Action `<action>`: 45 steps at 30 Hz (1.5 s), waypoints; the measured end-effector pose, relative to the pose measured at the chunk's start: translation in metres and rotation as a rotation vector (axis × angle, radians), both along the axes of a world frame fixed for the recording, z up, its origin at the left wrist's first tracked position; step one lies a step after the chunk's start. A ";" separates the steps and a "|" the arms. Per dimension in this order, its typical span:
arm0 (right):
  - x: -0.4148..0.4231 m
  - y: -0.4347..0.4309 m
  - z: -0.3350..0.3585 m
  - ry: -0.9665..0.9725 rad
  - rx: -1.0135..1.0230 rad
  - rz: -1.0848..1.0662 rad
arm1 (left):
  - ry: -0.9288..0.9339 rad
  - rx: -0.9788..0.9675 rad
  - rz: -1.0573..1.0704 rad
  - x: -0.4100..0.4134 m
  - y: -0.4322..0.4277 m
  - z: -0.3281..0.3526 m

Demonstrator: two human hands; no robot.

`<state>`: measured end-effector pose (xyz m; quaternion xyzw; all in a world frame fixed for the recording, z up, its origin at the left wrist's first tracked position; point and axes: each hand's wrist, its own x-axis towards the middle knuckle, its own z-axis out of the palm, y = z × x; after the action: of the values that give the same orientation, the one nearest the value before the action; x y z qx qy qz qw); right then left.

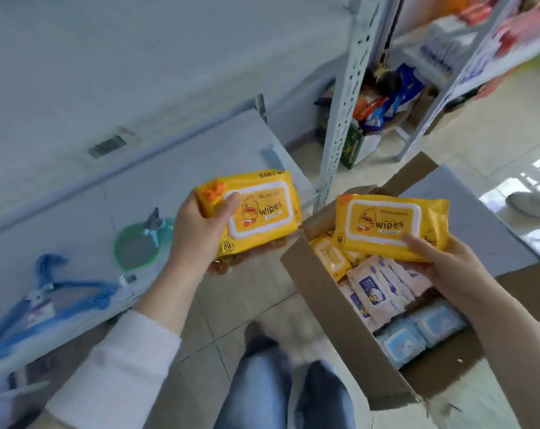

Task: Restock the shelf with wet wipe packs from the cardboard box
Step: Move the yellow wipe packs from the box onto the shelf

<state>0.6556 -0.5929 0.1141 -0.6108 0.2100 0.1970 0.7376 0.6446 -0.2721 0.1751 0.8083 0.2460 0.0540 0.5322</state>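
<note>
My left hand (197, 233) grips a yellow wet wipe pack (256, 209) with a duck print, held above the floor beside the white shelf board (76, 218). My right hand (442, 264) grips a second yellow wet wipe pack (392, 226) over the open cardboard box (318, 292). Inside the box lie more yellow packs (327, 255), pink packs (377, 292) and blue packs (417, 332).
On the white shelf board lie blue hangers (58, 292) and a green round item (138, 246). A grey metal rack (349, 97) with mixed goods stands at the back right. Someone's shoe (531, 202) is at the far right. My legs in jeans (281, 388) stand beside the box.
</note>
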 end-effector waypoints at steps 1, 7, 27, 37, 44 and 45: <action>0.002 0.014 0.022 -0.032 -0.002 0.037 | -0.057 -0.020 0.034 -0.007 0.020 0.020; 0.015 0.138 0.122 -0.232 -0.001 0.313 | -0.279 -0.174 0.182 -0.038 0.142 0.113; 0.213 0.531 0.157 -0.459 0.099 0.575 | -0.333 -0.237 0.223 0.062 0.507 0.120; 0.347 0.659 0.149 -0.613 -0.110 0.656 | -0.350 -0.091 0.192 0.183 0.611 0.095; 0.386 0.705 0.148 -0.828 -0.590 0.451 | -0.266 0.269 0.173 0.220 0.660 0.105; 0.388 0.708 0.148 -0.833 -0.612 0.437 | -0.269 0.317 0.184 0.224 0.661 0.106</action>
<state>1.0439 0.1152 0.2619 -0.8526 -0.1827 0.0173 0.4894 0.8685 0.3893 0.2813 0.8416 0.2338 0.2475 0.4193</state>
